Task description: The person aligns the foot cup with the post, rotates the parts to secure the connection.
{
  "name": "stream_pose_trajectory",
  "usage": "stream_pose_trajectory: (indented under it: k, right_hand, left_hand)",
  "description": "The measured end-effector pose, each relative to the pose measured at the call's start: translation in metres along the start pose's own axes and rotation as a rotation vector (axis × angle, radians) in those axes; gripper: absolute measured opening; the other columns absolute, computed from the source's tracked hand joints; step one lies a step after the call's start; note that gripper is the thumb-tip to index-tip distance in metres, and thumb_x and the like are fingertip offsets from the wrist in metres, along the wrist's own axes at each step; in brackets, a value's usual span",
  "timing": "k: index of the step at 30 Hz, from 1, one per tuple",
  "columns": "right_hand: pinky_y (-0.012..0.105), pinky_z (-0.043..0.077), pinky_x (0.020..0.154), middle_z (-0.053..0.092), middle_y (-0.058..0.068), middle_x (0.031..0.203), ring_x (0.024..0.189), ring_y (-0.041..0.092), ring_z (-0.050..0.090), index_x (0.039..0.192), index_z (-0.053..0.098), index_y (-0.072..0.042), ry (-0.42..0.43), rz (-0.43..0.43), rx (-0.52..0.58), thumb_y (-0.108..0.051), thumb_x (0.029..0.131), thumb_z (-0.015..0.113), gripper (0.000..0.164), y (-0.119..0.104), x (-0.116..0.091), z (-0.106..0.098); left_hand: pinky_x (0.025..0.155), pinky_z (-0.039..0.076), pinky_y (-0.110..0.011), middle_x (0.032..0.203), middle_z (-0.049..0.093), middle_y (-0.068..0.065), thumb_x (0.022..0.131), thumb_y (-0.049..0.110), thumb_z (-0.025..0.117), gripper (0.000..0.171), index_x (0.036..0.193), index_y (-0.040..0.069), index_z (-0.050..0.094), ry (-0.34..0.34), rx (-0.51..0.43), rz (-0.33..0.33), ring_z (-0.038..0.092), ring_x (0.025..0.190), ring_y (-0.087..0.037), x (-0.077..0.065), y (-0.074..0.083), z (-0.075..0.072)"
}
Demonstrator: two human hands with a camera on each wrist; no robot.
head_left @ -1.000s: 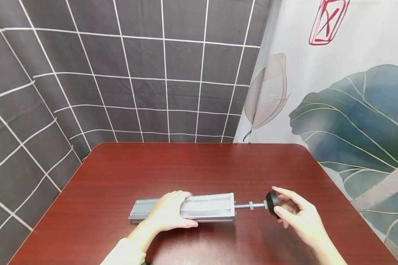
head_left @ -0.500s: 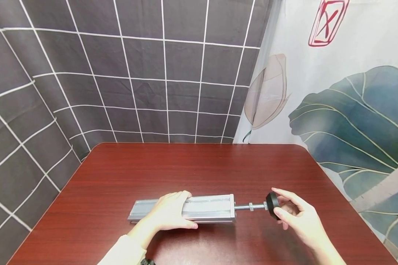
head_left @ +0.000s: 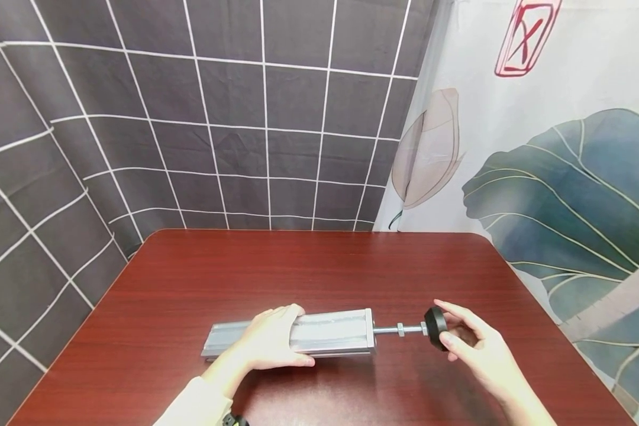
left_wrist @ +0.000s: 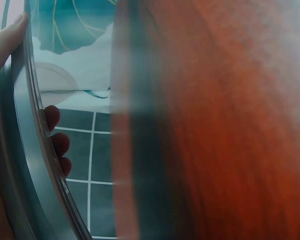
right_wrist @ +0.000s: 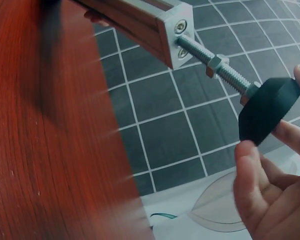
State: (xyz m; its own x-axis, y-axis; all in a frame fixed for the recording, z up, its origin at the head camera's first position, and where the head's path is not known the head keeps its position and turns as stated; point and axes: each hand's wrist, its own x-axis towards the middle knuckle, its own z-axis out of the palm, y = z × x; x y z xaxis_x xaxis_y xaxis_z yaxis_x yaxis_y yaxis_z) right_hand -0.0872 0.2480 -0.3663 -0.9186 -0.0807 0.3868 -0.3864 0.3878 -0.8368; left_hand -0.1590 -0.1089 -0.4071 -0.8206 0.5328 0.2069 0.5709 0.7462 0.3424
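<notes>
A silver aluminium profile lies crosswise above the tabletop, gripped around its middle by my left hand. In the left wrist view, fingertips curl round its far edge. From the end plate a threaded rod sticks out, carrying a hex nut partway along. At the rod's outer end sits a black levelling foot, with another nut against it. My right hand pinches the foot's rim between thumb and fingers; the palm stays apart from it.
The reddish-brown wooden table stretches beneath both hands. Behind and to the left hangs a dark grey curtain with white grid lines. A white curtain with leaf prints hangs at the right.
The profile, foot and both hands have shifted very slightly to the left in the head view. Both holds look the same as before.
</notes>
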Motion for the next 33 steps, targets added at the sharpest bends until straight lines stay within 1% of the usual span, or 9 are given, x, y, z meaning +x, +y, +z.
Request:
stream_pose_trajectory:
  k: [4,9,11,14,17,21,25,30,33]
  right_hand:
    - [0.022,0.051,0.069,0.061,-0.008,0.105,0.087,0.007,0.064,0.133,0.047,-0.003,-0.068,-0.015,0.010,0.010,0.083,0.058,0.053,0.003,-0.001,-0.003]
    - [0.015,0.042,0.087,0.047,-0.005,0.134,0.112,0.003,0.052,0.145,0.027,-0.003,-0.225,-0.121,0.014,0.013,0.075,0.066,0.081,0.011,-0.002,-0.012]
    - [0.014,0.038,0.091,0.036,0.001,0.144,0.120,0.005,0.045,0.146,0.021,0.001,-0.275,-0.185,0.040,0.017,0.070,0.068,0.090,0.014,-0.002,-0.016]
    - [0.015,0.036,0.094,0.026,0.012,0.147,0.125,0.009,0.041,0.143,0.023,0.007,-0.332,-0.282,0.121,0.023,0.068,0.066,0.088,0.020,-0.002,-0.018]
    - [0.018,0.038,0.094,0.022,0.019,0.146,0.125,0.013,0.043,0.137,0.030,0.012,-0.369,-0.350,0.206,0.030,0.066,0.060,0.079,0.025,-0.002,-0.019]
    - [0.018,0.042,0.089,0.027,0.016,0.145,0.118,0.012,0.051,0.132,0.039,0.012,-0.360,-0.339,0.233,0.031,0.068,0.057,0.069,0.027,-0.003,-0.019]
    - [0.018,0.044,0.087,0.033,0.017,0.142,0.111,0.013,0.055,0.131,0.041,0.013,-0.329,-0.328,0.210,0.029,0.069,0.058,0.066,0.023,-0.003,-0.018]
    - [0.018,0.047,0.079,0.042,0.005,0.136,0.096,0.011,0.060,0.133,0.042,0.009,-0.266,-0.248,0.094,0.023,0.072,0.062,0.065,0.019,-0.003,-0.017]
    - [0.018,0.047,0.075,0.047,0.003,0.129,0.092,0.011,0.059,0.133,0.043,0.007,-0.227,-0.236,0.076,0.022,0.073,0.062,0.065,0.019,-0.003,-0.015]
  left_hand:
    - [0.080,0.043,-0.036,0.096,0.059,0.009,0.058,0.065,0.073,0.072,0.110,0.019,0.053,-0.008,0.017,-0.002,0.057,0.087,-0.013,0.000,0.000,-0.003]
    - [0.081,0.043,-0.037,0.100,0.061,0.007,0.058,0.065,0.073,0.074,0.112,0.018,0.053,-0.014,0.036,0.014,0.057,0.090,-0.014,-0.001,0.001,-0.006]
    - [0.081,0.043,-0.037,0.101,0.061,0.006,0.058,0.065,0.073,0.075,0.113,0.018,0.052,-0.019,0.033,0.025,0.057,0.091,-0.014,-0.001,0.002,-0.007]
    - [0.081,0.042,-0.038,0.101,0.061,0.005,0.058,0.065,0.073,0.075,0.113,0.018,0.052,-0.033,0.030,0.024,0.057,0.093,-0.014,0.000,0.001,-0.008]
    - [0.081,0.042,-0.038,0.102,0.061,0.005,0.059,0.065,0.072,0.075,0.114,0.018,0.052,-0.044,0.025,0.014,0.057,0.092,-0.014,0.000,0.001,-0.007]
    - [0.082,0.042,-0.039,0.102,0.061,0.005,0.059,0.065,0.072,0.075,0.113,0.018,0.052,-0.050,0.006,0.014,0.057,0.093,-0.015,0.000,0.001,-0.007]
    - [0.081,0.042,-0.039,0.102,0.061,0.005,0.059,0.065,0.073,0.075,0.113,0.018,0.052,-0.053,-0.001,0.010,0.057,0.092,-0.015,-0.001,0.000,-0.007]
    - [0.081,0.043,-0.039,0.102,0.061,0.004,0.059,0.065,0.072,0.075,0.114,0.018,0.052,-0.054,0.000,0.009,0.057,0.092,-0.016,-0.001,0.000,-0.006]
    - [0.081,0.043,-0.038,0.102,0.061,0.005,0.058,0.065,0.072,0.075,0.114,0.018,0.052,-0.053,0.002,0.012,0.057,0.092,-0.015,-0.001,0.000,-0.006]
